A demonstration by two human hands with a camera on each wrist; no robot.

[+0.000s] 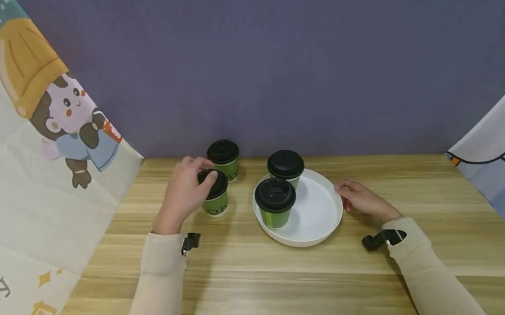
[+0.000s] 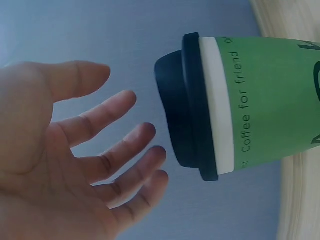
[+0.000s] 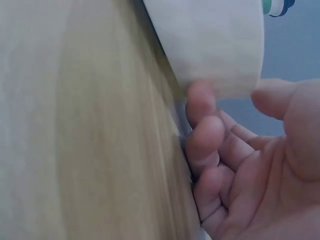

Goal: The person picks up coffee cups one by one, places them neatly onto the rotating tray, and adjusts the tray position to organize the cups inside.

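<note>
My left hand [image 1: 185,190] is beside the black lid of a green paper coffee cup [image 1: 216,204] on the table. In the left wrist view, loosely bent fingers [image 2: 120,150] stand a little apart from that lid, holding nothing. With thumb and curled fingers my right hand [image 1: 363,201] pinches the right rim of a white round plate [image 1: 323,206]. The right wrist view shows the thumb at one edge of its wall and the index fingertip at the other. Two lidded green cups stand on the plate, a front cup [image 1: 276,203] and a back cup [image 1: 286,167].
Behind the left hand's cup stands another lidded green cup [image 1: 226,160], near the back edge of the wooden table [image 1: 265,293]. A dark blue-grey backdrop [image 1: 298,62] rises behind. A printed cloth [image 1: 2,166] borders the left, and another pale cloth [image 1: 503,153] the right.
</note>
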